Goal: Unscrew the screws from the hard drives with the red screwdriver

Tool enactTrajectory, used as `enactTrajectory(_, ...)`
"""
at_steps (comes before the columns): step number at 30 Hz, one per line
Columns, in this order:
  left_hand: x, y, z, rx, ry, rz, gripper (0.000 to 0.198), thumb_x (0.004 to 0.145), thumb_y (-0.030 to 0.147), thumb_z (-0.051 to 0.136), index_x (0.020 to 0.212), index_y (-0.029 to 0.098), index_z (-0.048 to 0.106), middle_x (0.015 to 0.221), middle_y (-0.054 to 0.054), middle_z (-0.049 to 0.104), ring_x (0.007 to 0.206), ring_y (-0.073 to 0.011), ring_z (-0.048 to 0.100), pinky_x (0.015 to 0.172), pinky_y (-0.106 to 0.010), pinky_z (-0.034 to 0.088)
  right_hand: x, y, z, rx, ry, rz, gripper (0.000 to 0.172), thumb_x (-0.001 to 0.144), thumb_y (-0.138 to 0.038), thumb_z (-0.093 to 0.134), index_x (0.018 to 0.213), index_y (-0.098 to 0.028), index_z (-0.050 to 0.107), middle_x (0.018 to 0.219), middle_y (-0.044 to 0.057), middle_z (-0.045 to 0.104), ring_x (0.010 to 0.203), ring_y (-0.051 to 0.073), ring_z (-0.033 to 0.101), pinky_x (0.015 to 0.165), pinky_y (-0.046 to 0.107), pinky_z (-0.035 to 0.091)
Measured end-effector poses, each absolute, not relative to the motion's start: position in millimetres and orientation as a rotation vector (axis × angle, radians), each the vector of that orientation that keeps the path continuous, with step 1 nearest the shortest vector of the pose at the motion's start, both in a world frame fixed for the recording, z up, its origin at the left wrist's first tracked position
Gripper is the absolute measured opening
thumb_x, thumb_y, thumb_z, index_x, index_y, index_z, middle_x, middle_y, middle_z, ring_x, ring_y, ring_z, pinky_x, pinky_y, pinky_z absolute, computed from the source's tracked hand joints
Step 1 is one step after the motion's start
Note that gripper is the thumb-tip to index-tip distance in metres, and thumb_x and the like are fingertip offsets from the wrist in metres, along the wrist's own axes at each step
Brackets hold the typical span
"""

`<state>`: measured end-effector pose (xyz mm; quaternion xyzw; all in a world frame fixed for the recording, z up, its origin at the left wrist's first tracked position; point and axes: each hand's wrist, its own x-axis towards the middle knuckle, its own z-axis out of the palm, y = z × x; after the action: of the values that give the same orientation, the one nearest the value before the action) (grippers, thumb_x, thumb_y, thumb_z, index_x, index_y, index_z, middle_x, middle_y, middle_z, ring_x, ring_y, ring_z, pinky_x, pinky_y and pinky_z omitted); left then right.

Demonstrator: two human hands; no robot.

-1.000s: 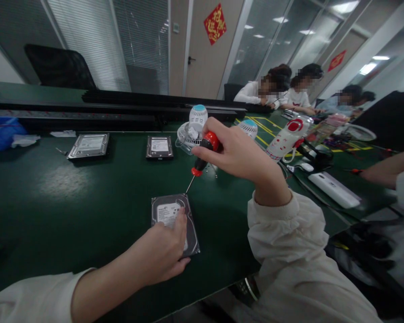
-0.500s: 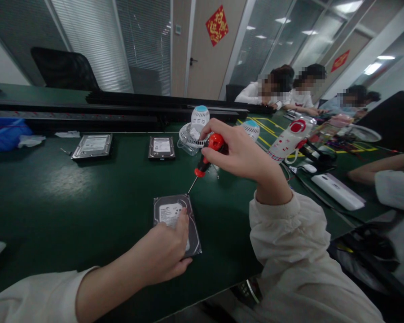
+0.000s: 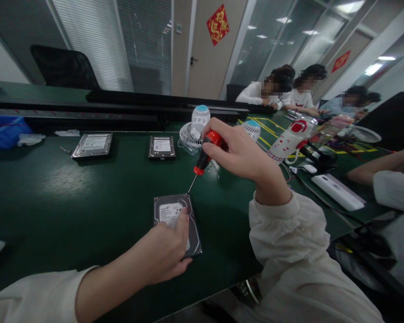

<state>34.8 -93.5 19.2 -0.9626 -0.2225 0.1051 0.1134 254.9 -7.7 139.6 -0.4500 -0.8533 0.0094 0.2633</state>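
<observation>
A hard drive (image 3: 194,229) with a white label lies flat on the green table in front of me. My left hand (image 3: 170,244) grips it, fingers on its top face and thumb at the near edge. In my right hand (image 3: 237,150) is a red and black screwdriver (image 3: 204,160), its fingers around the handle. The shaft slants down to the left, and its tip meets the drive's far right corner. The screw under the tip is too small to make out. A few tiny screws (image 3: 218,176) lie beyond the drive, near the screwdriver.
Two more hard drives, one at left (image 3: 93,146) and one at centre (image 3: 162,147), lie farther back. Behind my right hand stand white fans (image 3: 200,117). A patterned bottle (image 3: 289,139), a white power bank-like block (image 3: 337,192) and cables are at right. Other people sit along the table.
The screwdriver handle has turned and shifted slightly in my right hand, while its tip stays at the same corner. My left hand and the hard drive have not moved.
</observation>
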Motion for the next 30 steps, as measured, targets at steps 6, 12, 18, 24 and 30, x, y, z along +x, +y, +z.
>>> enactTrajectory(6,35.1,-91.6,20.7,-2.821,-0.638,0.321,0.077,0.1,0.055,0.048,0.142,-0.009,0.058,0.147,-0.043,0.049,0.071,-0.0311,0.076,0.055,-0.04,0.058,255.2,-8.7,140.2,-1.205,-2.297,0.028,0.009,0.092,-0.029,0.057,0.095,-0.021,0.056,0.075,-0.002,0.056,0.064,0.013,0.046,0.067,0.032,0.032)
enactTrajectory(12,36.1,-91.4,22.6,-2.834,-0.65,0.331,0.076,0.1,0.054,0.049,0.142,-0.009,0.058,0.147,-0.043,0.049,0.075,-0.0327,0.077,0.055,-0.039,0.058,253.7,-9.0,140.0,-1.207,-2.289,0.038,0.016,0.096,-0.038,0.057,0.1,-0.022,0.057,0.069,-0.004,0.053,0.062,0.014,0.044,0.065,0.032,0.03)
enactTrajectory(18,36.5,-90.9,22.2,-2.825,-0.647,0.326,0.077,0.1,0.054,0.05,0.144,-0.01,0.055,0.146,-0.044,0.049,0.076,-0.0339,0.077,0.055,-0.04,0.058,254.0,-8.7,139.6,-1.182,-2.319,0.011,0.022,0.087,-0.022,0.056,0.109,-0.02,0.056,0.072,-0.004,0.051,0.062,0.014,0.043,0.066,0.033,0.03)
enactTrajectory(24,35.7,-90.8,21.7,-2.832,-0.663,0.338,0.077,0.1,0.054,0.049,0.145,-0.008,0.054,0.149,-0.043,0.047,0.073,-0.0316,0.077,0.055,-0.039,0.058,254.0,-8.4,139.2,-1.201,-2.283,0.063,0.024,0.092,-0.042,0.061,0.103,-0.021,0.056,0.066,-0.006,0.047,0.061,0.013,0.041,0.065,0.032,0.029)
enactTrajectory(30,35.6,-91.4,21.4,-2.824,-0.65,0.283,0.077,0.1,0.053,0.051,0.143,-0.01,0.056,0.146,-0.044,0.049,0.075,-0.033,0.077,0.054,-0.039,0.056,253.9,-7.1,137.2,-1.142,-2.298,0.046,0.023,0.087,-0.026,0.059,0.109,-0.022,0.053,0.074,-0.004,0.05,0.063,0.014,0.043,0.066,0.032,0.03)
